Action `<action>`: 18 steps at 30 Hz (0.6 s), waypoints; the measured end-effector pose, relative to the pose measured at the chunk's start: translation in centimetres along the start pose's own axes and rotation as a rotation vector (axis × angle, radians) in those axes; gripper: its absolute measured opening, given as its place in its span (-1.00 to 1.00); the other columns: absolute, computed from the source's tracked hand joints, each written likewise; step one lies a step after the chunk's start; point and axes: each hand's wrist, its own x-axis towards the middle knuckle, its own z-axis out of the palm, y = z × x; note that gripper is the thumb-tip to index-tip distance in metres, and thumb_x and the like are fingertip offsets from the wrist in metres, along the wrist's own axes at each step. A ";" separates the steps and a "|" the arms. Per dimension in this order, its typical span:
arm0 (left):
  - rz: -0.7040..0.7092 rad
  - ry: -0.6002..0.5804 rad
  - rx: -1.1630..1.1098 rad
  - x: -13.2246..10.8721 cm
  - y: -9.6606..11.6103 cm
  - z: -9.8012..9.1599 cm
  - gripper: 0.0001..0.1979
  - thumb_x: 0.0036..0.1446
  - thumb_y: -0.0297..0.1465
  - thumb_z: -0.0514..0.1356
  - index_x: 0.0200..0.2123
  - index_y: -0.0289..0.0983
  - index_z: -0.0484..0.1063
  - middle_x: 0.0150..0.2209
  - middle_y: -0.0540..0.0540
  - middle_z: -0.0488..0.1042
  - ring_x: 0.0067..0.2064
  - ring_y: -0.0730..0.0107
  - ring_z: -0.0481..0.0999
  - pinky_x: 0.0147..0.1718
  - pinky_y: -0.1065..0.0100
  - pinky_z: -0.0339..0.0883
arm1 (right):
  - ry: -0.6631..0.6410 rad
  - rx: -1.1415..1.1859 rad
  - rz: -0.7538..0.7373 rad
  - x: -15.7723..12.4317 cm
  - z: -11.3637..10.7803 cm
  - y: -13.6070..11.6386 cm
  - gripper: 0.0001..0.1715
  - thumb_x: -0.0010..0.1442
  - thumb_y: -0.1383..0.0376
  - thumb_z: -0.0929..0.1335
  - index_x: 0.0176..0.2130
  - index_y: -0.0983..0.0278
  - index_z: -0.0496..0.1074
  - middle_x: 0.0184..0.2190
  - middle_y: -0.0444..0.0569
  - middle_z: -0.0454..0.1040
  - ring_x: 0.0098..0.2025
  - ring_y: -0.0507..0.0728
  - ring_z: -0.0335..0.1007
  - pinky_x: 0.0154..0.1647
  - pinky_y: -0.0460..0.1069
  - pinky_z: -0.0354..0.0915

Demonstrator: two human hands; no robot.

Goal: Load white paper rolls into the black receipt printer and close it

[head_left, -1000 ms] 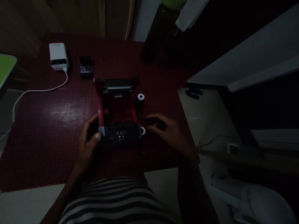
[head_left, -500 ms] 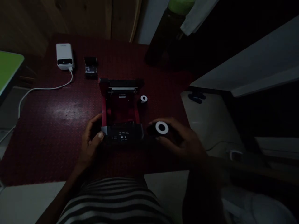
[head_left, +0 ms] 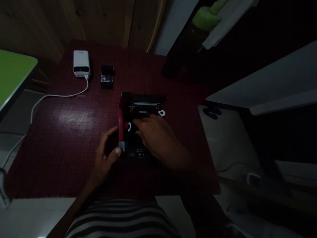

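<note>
A small red and black printer lies open in the middle of a dark red table mat, its lid tipped back. My left hand grips the printer's front left corner, thumb on the grey edge. My right hand reaches into the open bay, fingers curled round a dark roll with a white end; most of that roll is hidden by the hand. A second roll with a white end stands on the mat just right of the printer's lid.
A white power bank with a white cable sits at the back left, a small black block beside it. A green surface lies far left, pale furniture to the right. The room is very dim.
My right hand lifted a roll from the mat right of the printer and carried it left into the open bay. My left hand kept its hold. The camera shifted, moving things right.
</note>
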 end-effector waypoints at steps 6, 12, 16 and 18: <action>-0.020 0.006 -0.001 -0.1 0.1 0.0 -0.35 0.39 0.00 0.34 0.42 -0.15 0.47 0.39 -0.26 0.51 0.45 -0.19 0.47 0.43 -0.13 0.31 | -0.049 0.101 -0.028 0.9 -0.3 1.0 -0.61 0.35 0.62 0.41 -0.04 0.24 0.70 -0.18 0.07 0.78 -0.20 0.25 0.74 -0.24 0.04 0.46; -0.008 0.011 -0.022 -0.1 -0.8 -0.1 -0.33 0.37 -0.01 0.37 0.43 -0.14 0.48 0.41 -0.26 0.50 0.48 -0.22 0.43 0.47 -0.15 0.27 | -0.092 0.128 0.039 1.5 0.2 0.4 -0.63 0.40 0.61 0.35 -0.13 0.27 0.69 -0.25 0.14 0.74 -0.20 0.32 0.75 -0.15 0.12 0.56; -0.002 0.010 -0.009 -0.2 -0.8 -0.2 -0.33 0.38 -0.01 0.36 0.44 -0.14 0.47 0.42 -0.25 0.49 0.49 -0.22 0.42 0.49 -0.14 0.24 | -0.183 0.135 0.057 1.6 0.2 0.8 -0.64 0.44 0.57 0.34 -0.03 0.28 0.68 -0.14 0.17 0.75 -0.12 0.33 0.76 -0.14 0.11 0.56; 0.001 0.009 -0.005 -0.2 -0.7 -0.3 -0.34 0.38 -0.01 0.36 0.43 -0.12 0.48 0.42 -0.23 0.49 0.49 -0.20 0.42 0.49 -0.13 0.23 | -0.140 0.182 0.051 1.3 0.6 1.3 -0.63 0.42 0.58 0.35 -0.02 0.27 0.68 -0.15 0.14 0.75 -0.14 0.31 0.75 -0.16 0.09 0.56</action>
